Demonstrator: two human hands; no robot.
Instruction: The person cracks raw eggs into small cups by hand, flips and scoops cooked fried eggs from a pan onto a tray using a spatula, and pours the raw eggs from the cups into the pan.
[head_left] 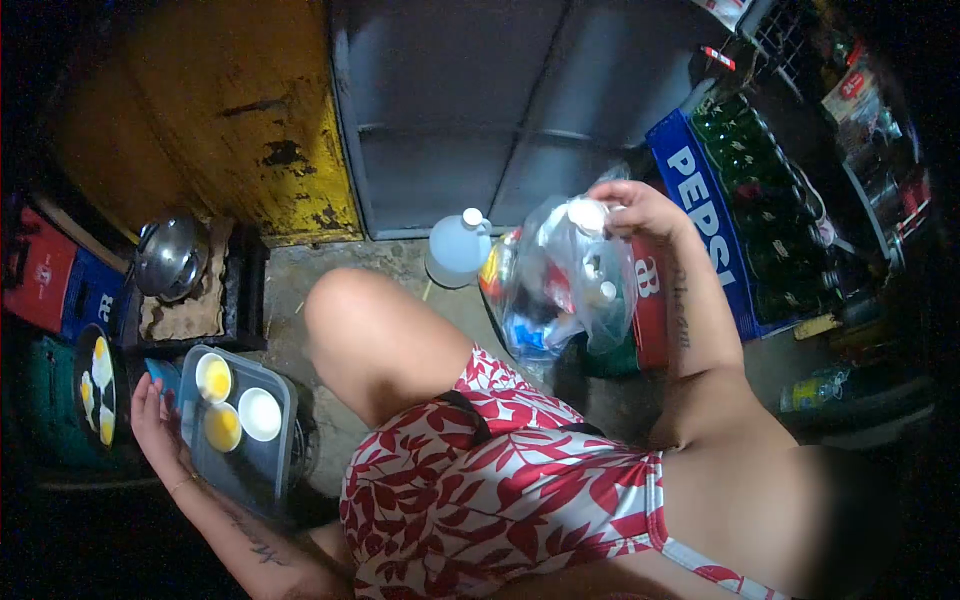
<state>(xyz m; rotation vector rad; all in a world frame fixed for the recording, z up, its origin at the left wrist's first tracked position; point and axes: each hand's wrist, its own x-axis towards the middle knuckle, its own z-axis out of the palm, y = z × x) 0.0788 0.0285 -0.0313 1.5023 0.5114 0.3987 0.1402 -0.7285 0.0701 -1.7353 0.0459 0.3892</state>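
Bag [565, 280] in right fingers [625, 205], tray [240, 455] at left hand [155, 415]

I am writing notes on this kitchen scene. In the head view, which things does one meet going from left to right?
Pan of eggs → left hand → grey tray with three small bowls → white jug → clear plastic bag → right hand → blue Pepsi crate.

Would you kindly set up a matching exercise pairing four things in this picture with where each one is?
Things:
1. clear plastic bag
2. grey tray of cups
3. metal pot lid
4. white jug

Places:
A. on the floor by the grey cabinet
B. in the right hand
C. on the egg carton
D. by the left hand

Pairs: 1-B, 2-D, 3-C, 4-A
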